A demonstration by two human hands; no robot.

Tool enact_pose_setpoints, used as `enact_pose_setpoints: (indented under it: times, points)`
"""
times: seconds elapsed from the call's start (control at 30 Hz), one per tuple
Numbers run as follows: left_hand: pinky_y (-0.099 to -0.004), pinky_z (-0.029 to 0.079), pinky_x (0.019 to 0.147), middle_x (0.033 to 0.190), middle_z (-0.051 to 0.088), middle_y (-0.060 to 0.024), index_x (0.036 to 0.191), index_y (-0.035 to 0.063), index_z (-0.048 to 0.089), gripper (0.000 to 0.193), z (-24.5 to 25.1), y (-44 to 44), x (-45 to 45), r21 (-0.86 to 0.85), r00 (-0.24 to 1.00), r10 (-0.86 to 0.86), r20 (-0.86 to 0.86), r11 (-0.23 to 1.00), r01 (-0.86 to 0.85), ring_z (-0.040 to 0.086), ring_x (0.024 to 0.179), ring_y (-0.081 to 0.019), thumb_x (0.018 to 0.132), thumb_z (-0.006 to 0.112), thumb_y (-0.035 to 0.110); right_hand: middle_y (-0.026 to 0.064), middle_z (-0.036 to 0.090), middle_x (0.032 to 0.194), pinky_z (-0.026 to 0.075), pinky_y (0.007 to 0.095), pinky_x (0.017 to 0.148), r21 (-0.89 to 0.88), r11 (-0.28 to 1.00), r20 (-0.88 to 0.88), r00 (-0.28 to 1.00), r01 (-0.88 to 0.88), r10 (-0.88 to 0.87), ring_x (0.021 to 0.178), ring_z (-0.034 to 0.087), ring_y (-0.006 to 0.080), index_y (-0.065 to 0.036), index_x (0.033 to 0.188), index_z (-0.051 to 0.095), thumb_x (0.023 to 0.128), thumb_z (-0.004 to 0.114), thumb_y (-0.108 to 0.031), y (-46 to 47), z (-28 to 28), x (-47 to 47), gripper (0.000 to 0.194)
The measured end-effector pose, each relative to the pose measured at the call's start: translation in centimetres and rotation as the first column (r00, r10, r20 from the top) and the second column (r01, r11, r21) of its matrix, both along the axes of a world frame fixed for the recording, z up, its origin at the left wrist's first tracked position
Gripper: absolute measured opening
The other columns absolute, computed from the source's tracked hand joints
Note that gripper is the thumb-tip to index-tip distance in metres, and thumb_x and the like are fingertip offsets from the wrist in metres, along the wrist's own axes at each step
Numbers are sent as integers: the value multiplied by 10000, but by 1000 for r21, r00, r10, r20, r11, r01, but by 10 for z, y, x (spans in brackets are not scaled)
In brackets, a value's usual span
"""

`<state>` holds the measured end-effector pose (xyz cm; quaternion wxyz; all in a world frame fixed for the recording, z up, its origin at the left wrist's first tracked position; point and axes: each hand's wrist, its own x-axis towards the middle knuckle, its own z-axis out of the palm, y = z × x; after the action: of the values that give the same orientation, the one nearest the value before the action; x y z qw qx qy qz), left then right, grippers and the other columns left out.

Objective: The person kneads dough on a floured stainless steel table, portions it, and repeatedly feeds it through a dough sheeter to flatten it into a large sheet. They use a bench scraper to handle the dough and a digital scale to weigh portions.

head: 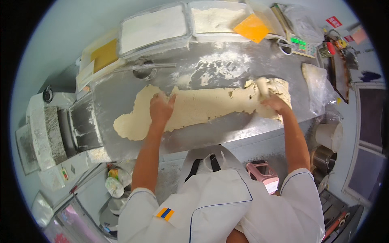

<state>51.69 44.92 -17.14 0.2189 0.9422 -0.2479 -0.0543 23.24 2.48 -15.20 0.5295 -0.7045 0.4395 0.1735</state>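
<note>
A long, uneven sheet of pale dough (200, 104) stretches across the steel worktable (188, 142). Toward its left part, my left hand (162, 107) grips the far edge, fingers curled and thumb spread with dough between them. At the right end, my right hand (275, 104) has hold of a raised flap of dough, which is blurred. Beyond that hand the dough is wrinkled and bunched, with small holes and torn edges near it. My right fingertips are partly hidden by the flap.
Loose flour (223, 65) dusts the table's far side. A metal scoop (146, 68), flour bins (153, 29), an orange scraper (252, 28), a cup (284, 47) and a digital scale (304, 47) line the back. A dough-sheeting machine (57, 130) adjoins the left end; a plastic bag (316, 85) lies right.
</note>
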Motion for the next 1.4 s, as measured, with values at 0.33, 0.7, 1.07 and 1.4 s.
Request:
enact_pose_setpoints:
  times: [0.33,0.7,1.07,1.4]
  points:
    - [-461,524,948,1172,711,-284,1222,-86,687,953,-14,-61,69,277,857,-154,-492,905,322,682,1132,-387,805,665,772,300,697,1204,525,427,985,-627,779,-126,989,-22,-74,1144,684,399,105,1335,591,822,757,-562,55,1,9,859]
    - [-310,464,677,935,649,-50,970,58,674,405,-27,-46,68,-348,616,-326,-717,933,89,611,844,-145,794,865,369,309,711,1133,536,440,942,-646,738,-252,967,-193,31,1083,699,418,93,1268,648,864,719,-537,41,3,-7,752]
    - [-385,509,905,1179,684,-134,1225,22,699,818,1,-94,33,372,582,271,-767,926,60,651,1157,-266,871,610,754,215,654,1265,487,445,1020,-764,643,85,982,-45,169,1169,608,421,-31,1308,644,867,762,-400,-48,13,-62,587]
    - [-364,504,951,1288,660,-125,1401,22,615,714,-3,-114,23,-112,690,-102,-716,993,30,638,1148,-239,810,852,345,232,511,1493,390,474,1170,-547,633,-115,798,-548,591,1416,446,412,-8,1500,470,689,847,-579,-146,0,-16,1061]
